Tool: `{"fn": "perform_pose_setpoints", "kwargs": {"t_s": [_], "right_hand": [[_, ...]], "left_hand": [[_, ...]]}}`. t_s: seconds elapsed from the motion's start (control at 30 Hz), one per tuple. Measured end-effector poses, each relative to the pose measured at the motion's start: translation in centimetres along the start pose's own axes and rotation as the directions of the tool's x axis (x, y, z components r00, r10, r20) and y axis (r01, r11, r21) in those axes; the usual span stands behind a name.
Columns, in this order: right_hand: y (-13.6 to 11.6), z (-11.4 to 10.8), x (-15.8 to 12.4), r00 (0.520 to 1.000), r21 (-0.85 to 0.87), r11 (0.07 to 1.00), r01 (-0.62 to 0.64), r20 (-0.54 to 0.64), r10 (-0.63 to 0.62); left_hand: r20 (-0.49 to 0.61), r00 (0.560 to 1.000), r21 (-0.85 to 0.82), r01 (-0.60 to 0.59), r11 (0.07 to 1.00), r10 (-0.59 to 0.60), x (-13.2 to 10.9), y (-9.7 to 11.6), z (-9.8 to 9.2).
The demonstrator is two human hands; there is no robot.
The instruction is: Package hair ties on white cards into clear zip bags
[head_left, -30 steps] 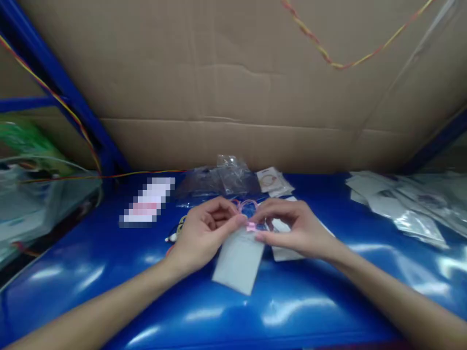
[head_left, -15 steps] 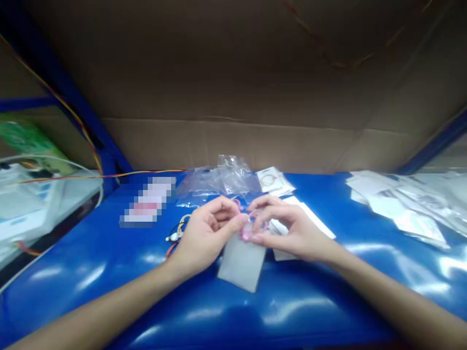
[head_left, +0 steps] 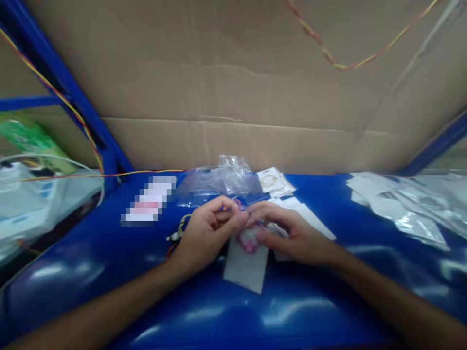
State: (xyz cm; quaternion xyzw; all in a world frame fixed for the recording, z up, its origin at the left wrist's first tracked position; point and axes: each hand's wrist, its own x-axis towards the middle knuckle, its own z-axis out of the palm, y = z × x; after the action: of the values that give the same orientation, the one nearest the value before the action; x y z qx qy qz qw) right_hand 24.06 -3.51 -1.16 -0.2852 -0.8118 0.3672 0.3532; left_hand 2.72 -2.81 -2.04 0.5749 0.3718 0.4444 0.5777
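Observation:
My left hand is closed, thumb and forefinger pinched together at the upper end of a pink loop that looks like a beaded bracelet. From the other side, my right hand has its thumb and fingers curled on the same loop; motion smears its fingertips. Under the loop lies a small white card, tilted, its upper part covered by the fingers. Something small and reddish shows just behind the left fingertips. Beside my left wrist are cords or bracelets in black, yellow and orange, partly hidden.
Clear plastic bags lie at the back of the blue table, with a carded bracelet next to them. White cards sit behind my right hand. Packed white cards are heaped at right. A pixelated object lies left.
The white card and pink loop have shifted slightly right and down. My right fingers have closed nearer to the left fingertips. The picture is brighter at the back.

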Motion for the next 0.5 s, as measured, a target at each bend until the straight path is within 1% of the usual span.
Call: {"fn": "perform_pose_setpoints", "kwargs": {"t_s": [0.2,0.33,0.43,0.5], "right_hand": [[0.02,-0.13,-0.26,0.997,-0.013,1.000,0.006,0.076,-0.005],[0.01,-0.40,-0.44,0.994,-0.033,0.999,-0.036,0.106,0.039],[0.00,-0.40,-0.45,0.998,-0.025,0.999,-0.044,0.041,0.045],[0.10,-0.30,-0.41,1.000,-0.015,1.000,-0.008,-0.013,0.008]], "left_hand": [[-0.020,1.000,0.004,0.020,1.000,-0.020,0.00,0.05,0.18],[0.019,0.999,-0.007,0.033,0.999,-0.032,-0.06,-0.19,0.23],[0.028,0.999,-0.011,0.038,0.999,-0.037,-0.05,-0.30,0.20],[0.026,0.999,-0.006,0.046,0.999,-0.046,-0.01,-0.26,0.12]]}}
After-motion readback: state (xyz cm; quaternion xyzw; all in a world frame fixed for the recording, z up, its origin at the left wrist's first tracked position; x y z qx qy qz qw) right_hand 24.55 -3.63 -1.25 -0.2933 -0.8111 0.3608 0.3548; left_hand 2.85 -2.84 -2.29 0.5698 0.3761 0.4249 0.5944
